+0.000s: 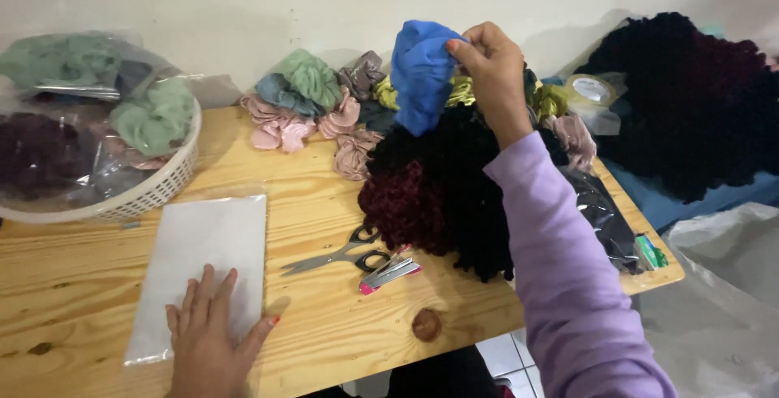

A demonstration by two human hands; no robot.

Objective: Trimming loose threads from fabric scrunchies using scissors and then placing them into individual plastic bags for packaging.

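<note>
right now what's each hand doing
Left hand: open, flat on the clear plastic bag.
Right hand: closed, pinching the blue scrunchie.

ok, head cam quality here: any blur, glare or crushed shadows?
Head view: lighting soft and dim, no harsh glare; dark scrunchies crush to near black, little texture; right hand on the blue scrunchie slightly soft; left hand on the clear bag casts a faint shadow; table edges bow a little.

Blue scrunchie (420, 73); lilac sleeve (560, 260); white basket (162, 187).
</note>
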